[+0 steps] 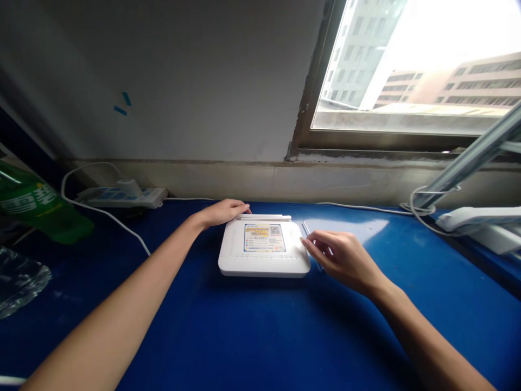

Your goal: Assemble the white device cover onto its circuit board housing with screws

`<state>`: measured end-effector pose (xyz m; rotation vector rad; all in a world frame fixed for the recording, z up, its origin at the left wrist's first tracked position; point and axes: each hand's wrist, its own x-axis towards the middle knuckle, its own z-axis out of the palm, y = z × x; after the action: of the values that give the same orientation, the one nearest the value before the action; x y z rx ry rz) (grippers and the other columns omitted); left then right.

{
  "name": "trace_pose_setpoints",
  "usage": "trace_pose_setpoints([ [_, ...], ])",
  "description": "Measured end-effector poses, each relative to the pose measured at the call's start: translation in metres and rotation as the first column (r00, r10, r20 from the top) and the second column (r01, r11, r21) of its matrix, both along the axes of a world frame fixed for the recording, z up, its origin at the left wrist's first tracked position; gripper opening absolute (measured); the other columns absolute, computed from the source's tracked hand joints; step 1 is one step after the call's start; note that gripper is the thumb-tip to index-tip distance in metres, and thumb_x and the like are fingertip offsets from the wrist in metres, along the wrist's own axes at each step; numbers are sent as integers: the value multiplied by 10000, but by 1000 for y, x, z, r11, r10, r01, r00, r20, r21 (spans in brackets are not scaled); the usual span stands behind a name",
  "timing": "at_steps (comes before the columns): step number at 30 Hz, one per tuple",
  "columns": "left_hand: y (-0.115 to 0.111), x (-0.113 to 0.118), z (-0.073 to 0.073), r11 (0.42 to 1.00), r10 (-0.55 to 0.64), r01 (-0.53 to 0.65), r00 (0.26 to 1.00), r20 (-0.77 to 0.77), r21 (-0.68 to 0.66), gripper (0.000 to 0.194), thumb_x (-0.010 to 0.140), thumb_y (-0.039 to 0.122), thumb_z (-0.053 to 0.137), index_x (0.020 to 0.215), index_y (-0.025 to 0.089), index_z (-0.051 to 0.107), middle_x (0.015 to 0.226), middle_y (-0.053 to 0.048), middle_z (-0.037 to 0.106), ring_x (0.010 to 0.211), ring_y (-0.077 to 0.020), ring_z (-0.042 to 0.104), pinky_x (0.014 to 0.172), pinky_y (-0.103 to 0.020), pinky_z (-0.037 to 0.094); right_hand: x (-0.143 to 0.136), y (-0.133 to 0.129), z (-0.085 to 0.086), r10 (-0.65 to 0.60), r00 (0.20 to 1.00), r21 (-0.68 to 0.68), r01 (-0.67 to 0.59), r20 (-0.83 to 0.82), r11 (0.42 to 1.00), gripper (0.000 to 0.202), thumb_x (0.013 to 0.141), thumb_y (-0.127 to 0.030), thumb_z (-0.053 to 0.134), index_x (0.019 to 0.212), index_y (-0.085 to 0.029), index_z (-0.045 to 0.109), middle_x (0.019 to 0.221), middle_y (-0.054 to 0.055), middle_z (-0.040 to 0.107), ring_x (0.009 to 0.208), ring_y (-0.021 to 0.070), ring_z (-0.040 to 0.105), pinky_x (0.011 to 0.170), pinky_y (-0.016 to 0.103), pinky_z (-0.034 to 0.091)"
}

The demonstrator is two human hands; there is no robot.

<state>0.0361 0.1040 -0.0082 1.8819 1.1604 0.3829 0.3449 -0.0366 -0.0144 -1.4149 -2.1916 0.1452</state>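
Observation:
A white Wi-Fi router [264,264] lies flat on the blue tabletop in front of me. It has a printed sticker [265,238] with a QR code on top and folded antennas [264,217] along its back edge. My left hand [226,212] is closed round the back left corner, by the antennas; its thumb is mostly hidden. At the right side, my right hand [337,255] has its fingers curled, thumb and fingertips against the router's edge. A thin grey rod [305,227] runs beneath this hand; whether the fingers touch it, I cannot tell.
On the left are a green soda bottle [44,212], a clear plastic bottle [20,279] and a power strip [152,197] with a plugged-in charger and white cable [109,214]. At right stand a metal pole [468,163] and a white device [476,222]. Wall and window are behind.

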Motion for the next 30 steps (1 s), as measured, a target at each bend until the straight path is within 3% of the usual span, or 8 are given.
trace_pose_setpoints([
  [3, 4, 3, 5, 998, -56, 55, 998, -24, -23, 556, 868, 656, 607, 1092, 167, 749, 1127, -84, 767, 1064, -282, 671, 853, -309, 488, 0, 0, 1, -11, 1000, -10, 11, -3, 1000, 443, 1048, -479, 486, 707, -208, 558, 598, -11, 541, 531, 132, 422, 559, 295, 284],
  [8, 5, 6, 5, 999, -54, 54, 997, -51, -8, 598, 814, 677, 664, 1123, 165, 701, 1130, -90, 734, 1072, -277, 642, 851, -306, 473, 0, 0, 3, -10, 1000, -35, 9, -12, 999, 427, 1049, -479, 488, 747, -207, 620, 628, -1, 577, 549, 141, 450, 569, 298, 294],
  [19, 3, 5, 4, 998, -63, 61, 996, -64, -27, 645, 829, 726, 633, 1158, 171, 653, 1094, -89, 721, 1019, -266, 634, 799, -307, 473, 1, 1, 1, -6, 1000, -17, 6, -1, 1000, 447, 1054, -469, 471, 690, -212, 503, 588, -25, 491, 532, 132, 381, 563, 303, 249],
  [25, 5, 0, -5, 986, -149, 149, 989, 7, -80, 678, 803, 760, 666, 1084, 149, 757, 1098, -91, 765, 1025, -276, 666, 839, -308, 491, 3, 3, -3, -9, 1000, -20, 9, 6, 1000, 457, 1057, -474, 469, 685, -208, 478, 586, -27, 497, 528, 127, 376, 571, 304, 251],
  [30, 6, -3, -6, 973, -178, 179, 984, 20, -145, 687, 807, 775, 668, 1036, 138, 786, 1040, -92, 782, 946, -270, 687, 778, -307, 499, 3, 4, -5, -1, 1000, -33, 2, 16, 999, 460, 1063, -475, 468, 689, -208, 478, 586, -31, 486, 532, 128, 365, 571, 307, 248],
])
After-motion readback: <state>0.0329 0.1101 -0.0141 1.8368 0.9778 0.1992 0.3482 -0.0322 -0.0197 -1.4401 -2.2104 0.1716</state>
